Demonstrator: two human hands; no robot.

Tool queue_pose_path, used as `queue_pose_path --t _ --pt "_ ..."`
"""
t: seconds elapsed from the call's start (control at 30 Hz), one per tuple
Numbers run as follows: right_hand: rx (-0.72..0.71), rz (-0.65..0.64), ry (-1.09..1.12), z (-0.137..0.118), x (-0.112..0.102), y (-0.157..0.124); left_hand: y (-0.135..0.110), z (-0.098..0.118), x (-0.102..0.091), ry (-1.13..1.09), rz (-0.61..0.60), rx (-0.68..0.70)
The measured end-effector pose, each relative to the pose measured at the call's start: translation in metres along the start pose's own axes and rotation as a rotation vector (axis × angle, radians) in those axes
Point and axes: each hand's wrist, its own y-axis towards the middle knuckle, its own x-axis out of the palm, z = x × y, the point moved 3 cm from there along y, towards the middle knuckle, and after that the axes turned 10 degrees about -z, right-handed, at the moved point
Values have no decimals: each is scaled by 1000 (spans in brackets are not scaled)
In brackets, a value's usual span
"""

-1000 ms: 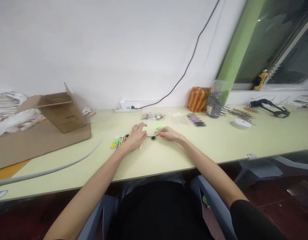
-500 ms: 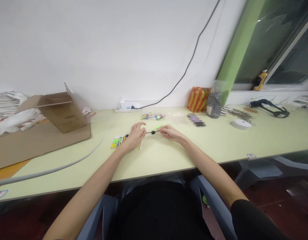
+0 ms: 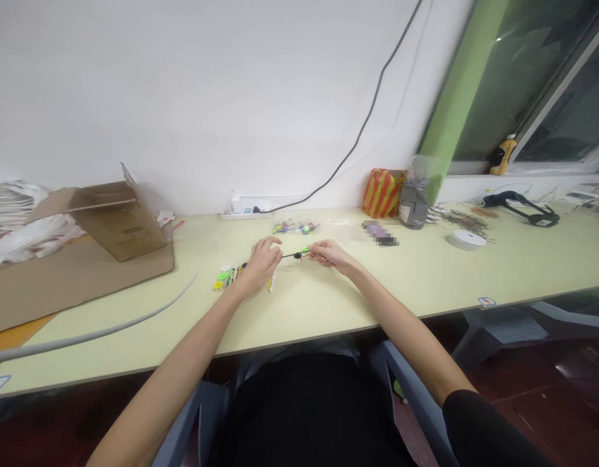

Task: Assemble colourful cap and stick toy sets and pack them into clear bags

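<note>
A thin dark stick with a small round black disc (image 3: 297, 256) at its middle spans the space between my hands, just over the table. My left hand (image 3: 264, 263) pinches its left end, with the index finger curled above. Closed around the other end is my right hand (image 3: 328, 253); a little red shows by its fingertips. Small colourful plastic pieces (image 3: 223, 277), with yellow, green and white discs, lie beside and partly under my left hand. A yellow and white stick (image 3: 271, 283) pokes out below that hand. Something bright green (image 3: 304, 249) lies behind the stick.
Bagged colourful pieces (image 3: 295, 226) lie farther back near a power strip (image 3: 246, 214). An open cardboard box (image 3: 119, 220) stands left, with a grey hose (image 3: 134, 321) before it. To the right are a striped bag (image 3: 380, 193), a grey bag (image 3: 413, 206) and a white roll (image 3: 467, 240).
The stick and its disc have tilted slightly between my hands, the right end now a little higher. Both hands keep nearly the same place; the whole view has shifted slightly.
</note>
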Motion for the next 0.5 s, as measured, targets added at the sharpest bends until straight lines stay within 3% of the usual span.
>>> queue_pose_path --t 0.3,0.5 --pt "203 103 -256 8 -43 -13 -3 -8 -5 80 8 -15" --pt "290 196 -498 16 -56 -14 -6 -16 -12 105 68 -48"
